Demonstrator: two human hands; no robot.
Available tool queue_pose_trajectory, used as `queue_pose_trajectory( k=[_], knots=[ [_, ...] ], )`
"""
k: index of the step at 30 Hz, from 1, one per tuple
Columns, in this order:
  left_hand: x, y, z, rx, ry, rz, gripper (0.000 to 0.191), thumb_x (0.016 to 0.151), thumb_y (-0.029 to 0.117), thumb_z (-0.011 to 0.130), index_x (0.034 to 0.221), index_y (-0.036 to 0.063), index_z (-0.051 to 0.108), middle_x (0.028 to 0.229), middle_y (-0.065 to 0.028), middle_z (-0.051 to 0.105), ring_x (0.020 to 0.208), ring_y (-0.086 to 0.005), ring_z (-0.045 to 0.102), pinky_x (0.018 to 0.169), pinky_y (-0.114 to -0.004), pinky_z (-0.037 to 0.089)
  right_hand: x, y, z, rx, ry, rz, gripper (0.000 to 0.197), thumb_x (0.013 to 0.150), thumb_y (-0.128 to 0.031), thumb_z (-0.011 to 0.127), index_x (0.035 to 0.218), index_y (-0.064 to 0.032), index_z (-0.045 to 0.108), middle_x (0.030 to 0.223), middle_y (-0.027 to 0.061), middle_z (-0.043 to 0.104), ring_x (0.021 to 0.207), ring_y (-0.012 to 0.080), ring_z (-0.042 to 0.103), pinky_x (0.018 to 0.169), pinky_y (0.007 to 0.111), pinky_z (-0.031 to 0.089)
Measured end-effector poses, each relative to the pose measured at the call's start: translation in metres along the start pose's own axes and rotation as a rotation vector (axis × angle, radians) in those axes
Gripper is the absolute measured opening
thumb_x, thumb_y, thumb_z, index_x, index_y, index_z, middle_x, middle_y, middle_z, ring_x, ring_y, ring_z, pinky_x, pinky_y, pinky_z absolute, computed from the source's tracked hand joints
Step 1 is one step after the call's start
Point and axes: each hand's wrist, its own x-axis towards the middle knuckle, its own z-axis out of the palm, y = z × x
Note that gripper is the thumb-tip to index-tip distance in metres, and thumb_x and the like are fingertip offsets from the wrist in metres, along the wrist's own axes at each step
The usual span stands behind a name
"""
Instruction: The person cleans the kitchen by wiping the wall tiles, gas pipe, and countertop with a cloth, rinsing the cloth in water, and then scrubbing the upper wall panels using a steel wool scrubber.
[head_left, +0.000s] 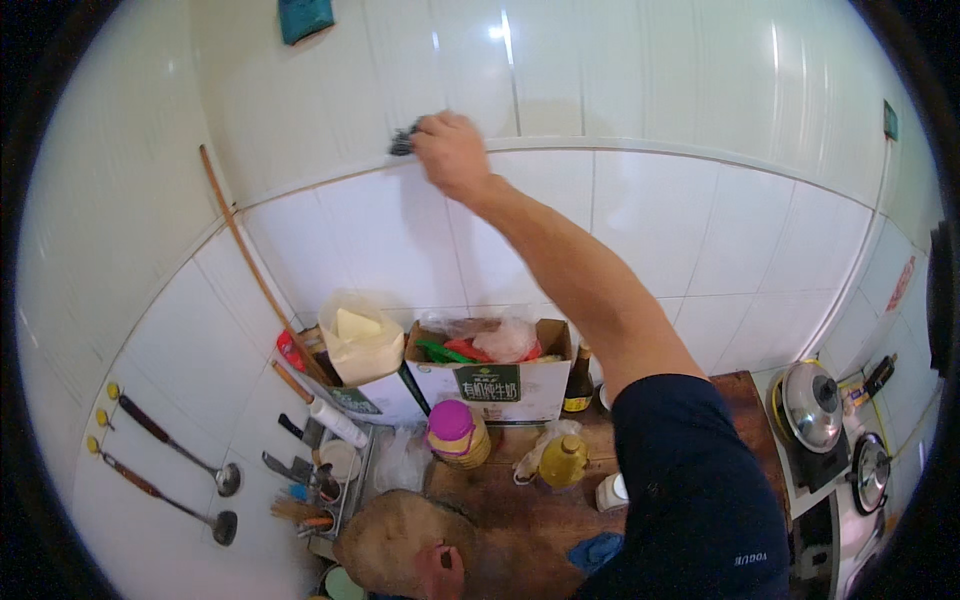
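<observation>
My right hand (454, 154) is raised at the end of an outstretched arm and grips a dark scouring pad (403, 141). The pad rests against the wall where the pale upper panels (337, 97) meet the trim strip above the white tiles (525, 191). Low in the view, my left hand (441, 571) is curled over the edge of a round wooden chopping board (397, 536). A small dark spot shows between its fingers; whether it is an object or a shadow is unclear.
On the wooden table (517, 525) stand a milk carton box (487, 386) with bags, a purple-lidded jar (456, 435), an oil bottle (564, 461) and a dark sauce bottle (579, 382). Ladles (180, 450) hang at left. A lidded pan (814, 405) sits on the right.
</observation>
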Motion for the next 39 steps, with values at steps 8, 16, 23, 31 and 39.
queue_pose_trajectory(
  k=[8, 16, 23, 31, 39],
  knots=[
    [0.008, -0.001, -0.01, 0.0, -0.166, -0.139, 0.033, 0.104, 0.035, 0.055, 0.117, 0.0066, 0.065, 0.115, -0.0194, 0.064, 0.107, -0.038, 0.058, 0.096, -0.051, 0.049, -0.11, 0.161, -0.186, -0.265, 0.13, 0.122, 0.019, 0.081, -0.008, 0.074, 0.1, -0.0093, 0.075, 0.105, 0.0107, 0.071, 0.103, 0.0302, 0.065, 0.091, 0.044, 0.049],
    [-0.009, -0.044, 0.032, 0.23, 0.077, -0.006, 0.037, 0.104, 0.035, 0.055, 0.119, 0.0031, 0.062, 0.129, -0.0207, 0.057, 0.121, -0.0396, 0.052, 0.103, -0.051, 0.044, -0.064, 0.109, -0.11, -0.239, 0.278, 0.099, 0.016, 0.079, -0.011, 0.071, 0.095, -0.0126, 0.073, 0.103, 0.0101, 0.071, 0.099, 0.0297, 0.065, 0.088, 0.043, 0.05],
    [-0.005, -0.023, 0.002, -0.16, -0.069, -0.021, 0.028, 0.102, 0.025, 0.059, 0.123, 0.0067, 0.062, 0.131, -0.021, 0.059, 0.122, -0.0359, 0.056, 0.103, -0.044, 0.047, -0.007, 0.117, -0.11, -0.312, 0.006, -0.032, 0.01, 0.083, -0.012, 0.068, 0.092, -0.0118, 0.071, 0.1, 0.0051, 0.069, 0.098, 0.0256, 0.064, 0.093, 0.046, 0.046],
    [0.003, -0.04, 0.014, -0.213, -0.04, 0.031, 0.033, 0.104, 0.032, 0.054, 0.122, 0.0057, 0.062, 0.121, -0.019, 0.06, 0.114, -0.0361, 0.057, 0.098, -0.048, 0.048, -0.026, 0.114, -0.078, -0.36, 0.176, 0.12, 0.004, 0.08, -0.015, 0.066, 0.078, -0.011, 0.067, 0.089, 0.0094, 0.067, 0.084, 0.0293, 0.063, 0.074, 0.046, 0.047],
    [-0.001, -0.018, 0.014, -0.096, 0.049, 0.052, 0.029, 0.104, 0.028, 0.055, 0.122, 0.006, 0.061, 0.107, -0.0169, 0.064, 0.092, -0.0295, 0.06, 0.085, -0.043, 0.052, -0.04, 0.163, -0.173, -0.144, 0.213, 0.226, 0.009, 0.077, -0.01, 0.073, 0.086, -0.0108, 0.072, 0.094, 0.0058, 0.068, 0.092, 0.0276, 0.063, 0.088, 0.045, 0.046]
  ],
)
